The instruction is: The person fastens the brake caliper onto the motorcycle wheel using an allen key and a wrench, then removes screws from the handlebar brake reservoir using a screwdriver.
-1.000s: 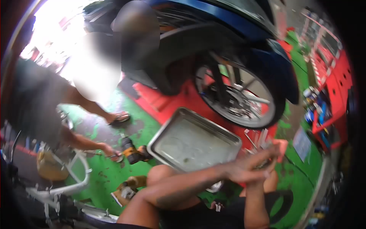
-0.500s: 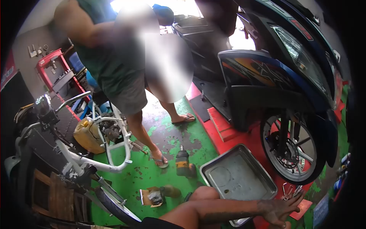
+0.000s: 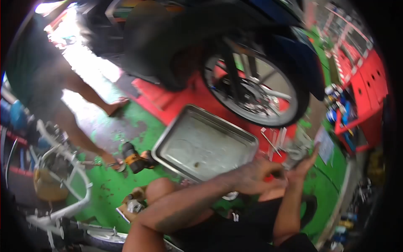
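Note:
My left hand (image 3: 258, 176) reaches across from the left, its blurred fingers bent toward my other hand; whether it holds something is unclear. My right hand (image 3: 301, 170) is raised palm inward beside it, fingers stretched out, with nothing visible in it. The hands are close together, perhaps touching. Just beyond them lie metal hand tools (image 3: 275, 140) and a blurred grey item (image 3: 298, 147). A metal tray (image 3: 201, 143) with a little liquid sits left of my hands. Behind the tools stands the motorcycle's wheel (image 3: 256, 94).
A yellow-black power drill (image 3: 133, 158) stands left of the tray. Another person's legs (image 3: 79, 132) are farther left, near a white motorcycle frame (image 3: 79, 185). An opened box (image 3: 130, 208) lies by my knee. A red rack (image 3: 363, 101) stands at the right.
The view has swung back down and right from the other person and the white frame. My right hand has come back into view beside my left, its fingers now pointing upward.

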The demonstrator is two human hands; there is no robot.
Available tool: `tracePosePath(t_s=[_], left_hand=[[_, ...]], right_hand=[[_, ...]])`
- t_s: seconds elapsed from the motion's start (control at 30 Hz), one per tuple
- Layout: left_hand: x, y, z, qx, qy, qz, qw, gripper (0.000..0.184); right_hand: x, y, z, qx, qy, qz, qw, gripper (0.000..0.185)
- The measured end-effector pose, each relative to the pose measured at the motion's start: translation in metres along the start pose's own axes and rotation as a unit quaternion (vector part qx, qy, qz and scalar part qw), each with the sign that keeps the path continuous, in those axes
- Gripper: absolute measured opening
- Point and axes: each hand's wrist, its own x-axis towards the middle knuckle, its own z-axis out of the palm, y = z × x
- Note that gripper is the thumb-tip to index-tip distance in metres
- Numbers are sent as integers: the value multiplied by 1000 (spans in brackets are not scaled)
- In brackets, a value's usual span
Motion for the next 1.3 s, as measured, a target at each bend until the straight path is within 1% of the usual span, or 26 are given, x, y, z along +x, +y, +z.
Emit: tracePosePath(t_s=[0.03,0.07,0.13,0.17,0.2,0.27,0.3,0.37,0.43,0.47,0.5,0.53,0.57,0.6,0.63,0.67,0.73,0.8,0.83,0.9,0.93,0.97,1.0,1.1,1.27,1.3], left_hand=[[3,-5,3,-75,29,-40,996,39],[7,-7,10,-115,68,-40,990,39],[7,-11,27,-176,149,-36,972,40],[7,-15,36,-196,187,-25,962,41],[10,-19,37,-148,179,-20,972,42],[16,-24,33,-48,167,-10,985,42],[14,-20,27,-4,157,-6,988,42],[13,-11,16,30,152,-6,988,42],[16,-23,9,144,136,-1,980,48],[17,-27,5,277,164,47,946,47],[15,-25,-4,403,189,95,890,47],[10,-23,-13,519,211,139,816,46],[4,-18,-25,515,206,78,828,48],[-3,-12,-40,511,202,18,835,51],[-12,-7,-55,485,250,24,838,49],[-20,-3,-70,459,296,32,837,48],[-32,5,-89,426,373,25,824,41],[-39,15,-94,430,382,-17,818,38],[-40,16,-92,430,385,-37,816,36],[-41,13,-87,432,346,-67,830,35],[-42,11,-85,434,326,-83,836,34],[-41,10,-84,421,304,-72,851,36],[-41,9,-82,425,295,-85,852,36],[-38,9,-77,423,276,-121,855,36],[-34,9,-74,409,260,-157,860,36],[-35,8,-76,407,248,-161,864,35]], right_hand=[[-10,5,-34,-331,-91,-160,926,58],[-27,14,-16,-310,-186,-178,915,56],[-63,31,20,-242,-382,-184,873,53],[-68,37,16,-271,-298,-191,895,50],[-73,42,12,-296,-213,-189,912,48],[-60,62,9,-251,-185,-247,918,48],[-58,63,9,-259,-182,-249,915,47],[-50,65,14,-297,-182,-303,887,46],[-37,64,20,-320,-194,-370,850,42],[-29,60,19,-369,-176,-379,830,41],[-19,56,15,-418,-159,-384,808,40],[-13,52,7,-466,-143,-386,783,39],[-4,52,-9,-470,-126,-246,839,32],[-1,61,-28,-507,-137,-170,834,33],[-2,74,-52,-539,-145,-93,824,36],[-5,87,-74,-566,-151,-17,810,40],[-19,116,-102,-675,-130,138,713,51],[-36,165,-136,-690,-114,32,714,53],[-40,172,-132,-685,-106,32,720,52],[-39,182,-125,-677,-92,30,730,50],[-35,186,-129,-657,-91,33,747,48],[-29,192,-132,-637,-92,36,764,47],[-26,192,-128,-617,-93,39,781,46],[-23,197,-123,-624,-78,59,775,44],[-19,214,-108,-611,-47,68,787,39],[-16,217,-104,-604,-42,58,794,37]])
